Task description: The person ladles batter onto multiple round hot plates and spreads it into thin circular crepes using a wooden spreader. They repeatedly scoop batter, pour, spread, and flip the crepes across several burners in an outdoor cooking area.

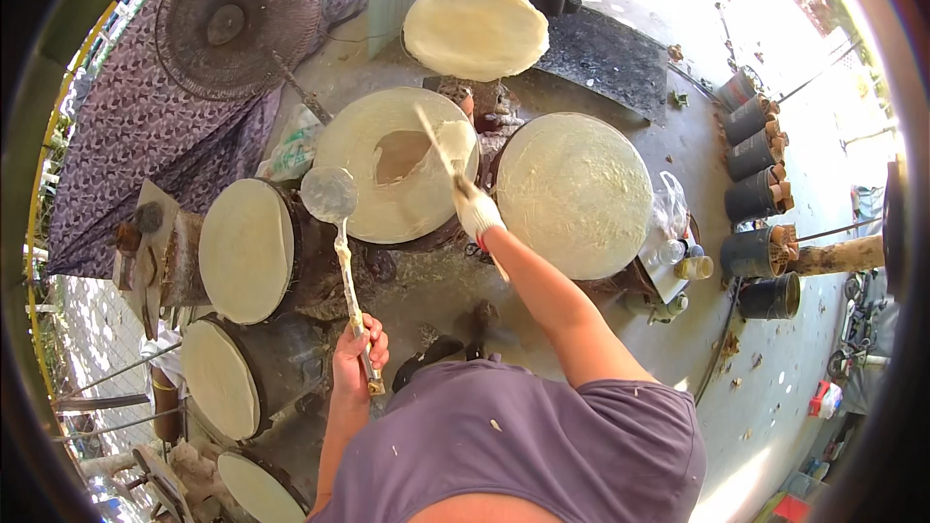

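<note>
My bare left hand (360, 356) grips the long handle of a ladle (330, 194), whose round bowl hangs at the near left rim of a broad round drum top (345, 160). That top carries a pale film, with an irregular brown patch (399, 156) showing near its middle. My right hand (476, 212), in a whitish knit glove, is closed around a thin flat stick (434, 134). The stick slants over the right part of the same top; motion blurs it, and I cannot tell whether it touches. To the right of the glove stands a second drum top (574, 196), pale and lumpy.
More pale round tops stand at the back (476, 33) and left (243, 250). A large fan (236, 22) stands before patterned cloth (145, 138). Jars (694, 266) sit on a small stand at right. Several dark pots (752, 152) line the floor beyond.
</note>
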A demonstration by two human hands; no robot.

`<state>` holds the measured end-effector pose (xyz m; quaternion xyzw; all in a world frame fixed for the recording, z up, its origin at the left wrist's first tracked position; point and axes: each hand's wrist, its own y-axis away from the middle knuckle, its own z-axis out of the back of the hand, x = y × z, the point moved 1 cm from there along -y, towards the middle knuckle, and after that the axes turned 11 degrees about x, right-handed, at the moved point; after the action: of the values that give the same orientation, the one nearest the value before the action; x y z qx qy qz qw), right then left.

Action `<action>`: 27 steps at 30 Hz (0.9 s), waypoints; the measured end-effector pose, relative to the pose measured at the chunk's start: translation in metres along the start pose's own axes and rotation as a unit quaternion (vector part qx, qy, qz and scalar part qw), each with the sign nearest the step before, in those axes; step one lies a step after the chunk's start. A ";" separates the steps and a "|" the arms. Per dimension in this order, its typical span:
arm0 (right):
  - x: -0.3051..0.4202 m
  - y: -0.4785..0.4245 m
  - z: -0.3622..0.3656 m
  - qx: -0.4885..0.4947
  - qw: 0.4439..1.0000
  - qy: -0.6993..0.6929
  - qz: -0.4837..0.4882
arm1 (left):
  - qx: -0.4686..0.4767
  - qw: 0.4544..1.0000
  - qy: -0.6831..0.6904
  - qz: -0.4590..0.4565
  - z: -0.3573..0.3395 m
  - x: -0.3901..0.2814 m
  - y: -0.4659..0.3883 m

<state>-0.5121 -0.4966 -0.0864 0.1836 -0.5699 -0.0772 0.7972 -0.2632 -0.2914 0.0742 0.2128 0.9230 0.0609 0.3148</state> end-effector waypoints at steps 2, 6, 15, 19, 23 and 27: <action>-0.022 0.031 -0.024 -0.021 0.983 -0.184 0.020 | 0.001 1.000 0.004 0.005 0.011 -0.008 0.008; -0.019 0.044 -0.056 -0.153 0.881 -0.447 -0.010 | 0.000 1.000 0.010 0.018 0.035 -0.021 0.019; -0.037 0.024 -0.068 -0.160 0.938 -0.307 0.001 | 0.000 0.999 0.019 0.040 0.060 -0.038 0.020; 0.019 0.018 -0.029 -0.024 0.996 -0.088 0.017 | -0.003 0.999 0.024 0.040 0.062 -0.037 0.015; -0.042 -0.011 -0.021 -0.116 0.979 -0.169 -0.007 | -0.005 0.998 0.044 0.054 0.057 -0.028 0.005; 0.048 0.000 0.000 0.066 0.991 0.114 0.010 | -0.044 0.996 0.050 0.056 0.054 -0.015 0.005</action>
<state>-0.4955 -0.5128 -0.0443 0.2375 -0.4811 -0.0104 0.8438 -0.2174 -0.2946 0.0410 0.2468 0.9205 0.1299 0.2738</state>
